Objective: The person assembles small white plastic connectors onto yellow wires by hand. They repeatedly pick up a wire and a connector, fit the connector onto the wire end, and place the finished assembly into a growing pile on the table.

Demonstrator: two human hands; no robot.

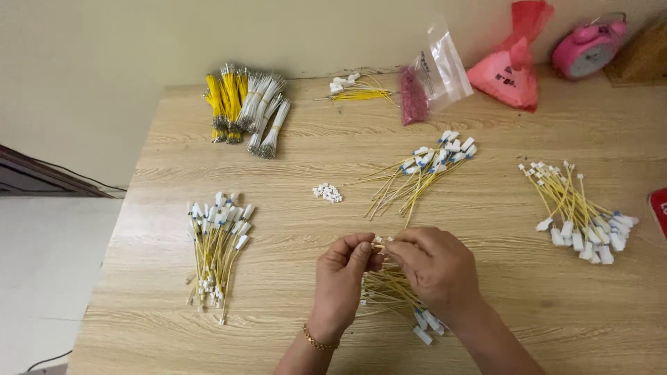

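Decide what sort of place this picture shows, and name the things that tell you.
Probably a home workbench for hand-assembling wire leads: sorted wire piles on a wooden table, a heap of white connectors, and a pink alarm clock by the wall.

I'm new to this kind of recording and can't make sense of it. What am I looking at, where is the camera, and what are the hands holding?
There is no machine here: a person works with two bare hands, filmed by one camera worn on the head, looking down at a pale wooden table. The left hand, wearing a thin gold bracelet, and the right hand meet fingertip to fingertip, pinching the end of a thin yellow wire. Beneath them lies a small pile of yellow wires with white plastic plugs. Similar piles lie left, centre and right. Further back are tied yellow and white wire bundles, tiny loose white connectors, a clear bag, a red bag and a pink alarm clock.
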